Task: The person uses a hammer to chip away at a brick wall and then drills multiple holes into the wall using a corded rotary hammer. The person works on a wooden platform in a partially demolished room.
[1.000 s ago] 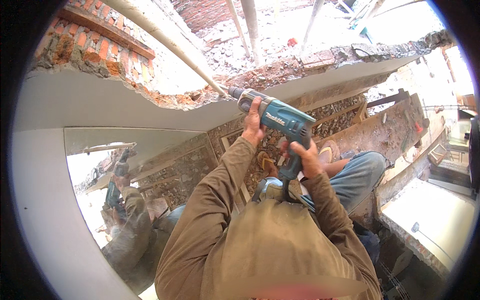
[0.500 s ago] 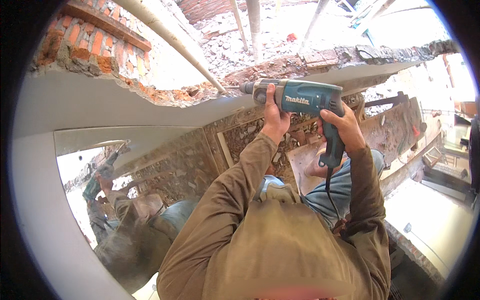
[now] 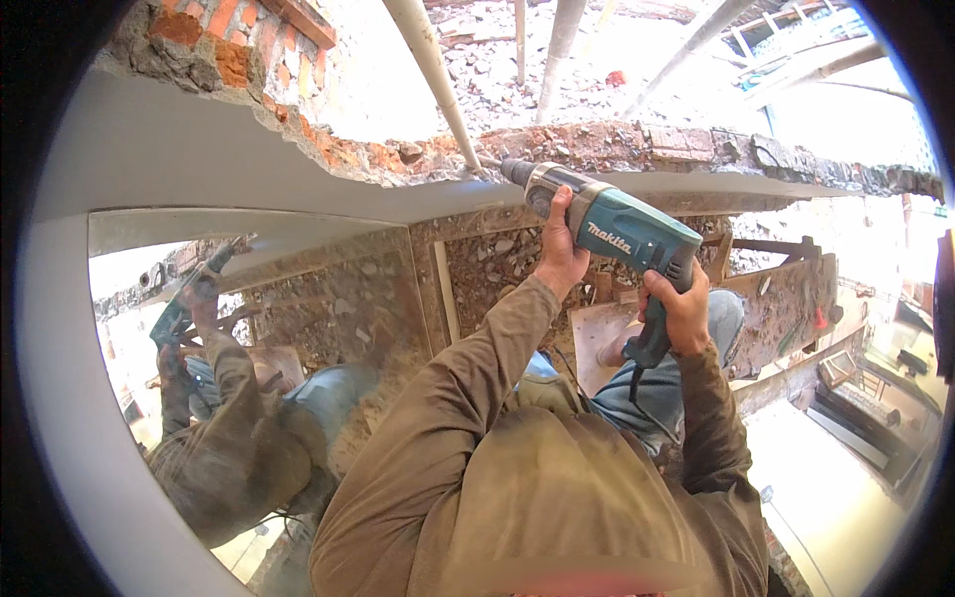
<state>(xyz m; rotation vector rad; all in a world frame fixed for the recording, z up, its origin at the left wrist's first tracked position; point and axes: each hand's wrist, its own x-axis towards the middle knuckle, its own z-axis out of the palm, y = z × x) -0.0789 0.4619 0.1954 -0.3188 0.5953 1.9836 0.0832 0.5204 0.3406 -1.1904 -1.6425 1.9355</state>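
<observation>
A teal rotary hammer drill [image 3: 615, 224] is held between both my hands, tilted so its rear end sits lower than its nose. My left hand [image 3: 563, 244] wraps the front of the body from below, near the chuck. The rear handle is gripped by my right hand [image 3: 682, 310]. The bit [image 3: 489, 159] points left at the broken top edge of the wall [image 3: 378, 164], close by the foot of a pale pole [image 3: 438, 75]; whether its tip touches cannot be told. A dark cable [image 3: 642, 393] hangs from the handle.
A mirror [image 3: 328, 298] on the grey wall reflects me and the drill. Beyond the wall lie rubble [image 3: 497, 65] and more slanting poles [image 3: 562, 50]. Below are debris [image 3: 487, 264], a worn wooden board [image 3: 786, 298] and, at right, a pale surface [image 3: 811, 448].
The drill's rear end has dropped, and the drill now slopes down to the right. Both hands moved with it. The whole view has shifted a little too.
</observation>
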